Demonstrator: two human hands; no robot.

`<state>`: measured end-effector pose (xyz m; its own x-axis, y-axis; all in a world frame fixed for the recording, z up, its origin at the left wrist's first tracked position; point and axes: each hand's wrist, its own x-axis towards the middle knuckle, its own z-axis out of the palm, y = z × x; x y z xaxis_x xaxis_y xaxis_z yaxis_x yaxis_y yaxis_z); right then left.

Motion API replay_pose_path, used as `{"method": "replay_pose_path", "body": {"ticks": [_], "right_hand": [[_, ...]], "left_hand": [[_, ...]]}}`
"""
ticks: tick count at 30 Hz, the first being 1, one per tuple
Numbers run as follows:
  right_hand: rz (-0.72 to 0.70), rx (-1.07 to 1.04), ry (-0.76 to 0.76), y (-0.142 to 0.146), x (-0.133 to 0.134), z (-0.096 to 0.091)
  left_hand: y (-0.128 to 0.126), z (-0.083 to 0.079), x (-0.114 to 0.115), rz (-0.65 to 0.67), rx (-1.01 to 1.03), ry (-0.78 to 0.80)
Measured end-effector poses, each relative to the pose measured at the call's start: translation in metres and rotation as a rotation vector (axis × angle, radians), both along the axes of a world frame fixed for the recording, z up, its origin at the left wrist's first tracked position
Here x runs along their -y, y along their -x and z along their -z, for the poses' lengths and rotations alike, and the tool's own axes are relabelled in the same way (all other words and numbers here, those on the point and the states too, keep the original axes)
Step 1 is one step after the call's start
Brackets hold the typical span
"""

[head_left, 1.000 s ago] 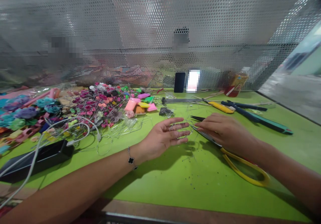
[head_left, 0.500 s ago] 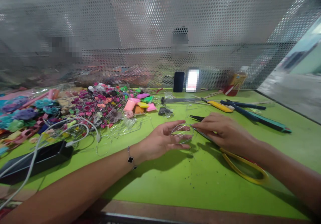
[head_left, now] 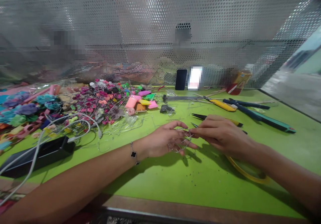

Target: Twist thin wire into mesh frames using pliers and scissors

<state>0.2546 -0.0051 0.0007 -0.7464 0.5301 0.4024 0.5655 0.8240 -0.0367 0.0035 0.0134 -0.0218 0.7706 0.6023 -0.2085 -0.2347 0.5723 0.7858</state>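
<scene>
A small cage-like frame of thin silvery wire (head_left: pixel 187 138) lies among the parted, curled fingers of my left hand (head_left: pixel 163 140), which steadies it over the table. The thumb and forefinger of my right hand (head_left: pixel 220 133) pinch the frame at its right side. Under my right hand is a tool with a looped yellow handle (head_left: pixel 247 175); most of it is hidden, and I cannot tell whether the hand holds it. Just behind that hand lie black-tipped pliers (head_left: pixel 198 116) with a yellow-and-black handle. Dark specks are scattered on the table below the hands.
On the green table (head_left: pixel 163 187), a heap of colourful flowers on wires (head_left: pixel 100 100) spreads at left, near a black box (head_left: pixel 50 155) and a white cable (head_left: pixel 35 153). Behind stand two phones (head_left: pixel 181 79) and a bottle (head_left: pixel 239 81). Cutters (head_left: pixel 243 108) and a green-handled tool (head_left: pixel 276 123) lie right.
The wire frame has turned and dipped slightly in my left hand, whose fingers have shifted around it. My right fingers have stayed by its right side. The view has moved slightly.
</scene>
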Motion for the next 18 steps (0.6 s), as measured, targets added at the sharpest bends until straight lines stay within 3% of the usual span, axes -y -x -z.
{"method": "replay_pose_path", "body": {"ticks": [10, 18], "right_hand": [[-0.012, -0.021, -0.017, 0.0035, 0.0005, -0.0015], [-0.013, 0.029, 0.007, 0.0007, -0.0006, -0.003]], "left_hand": [[-0.0024, -0.0038, 0.0055, -0.034, -0.112, -0.084], [-0.002, 0.0023, 0.0047, -0.016, -0.155, -0.16]]}}
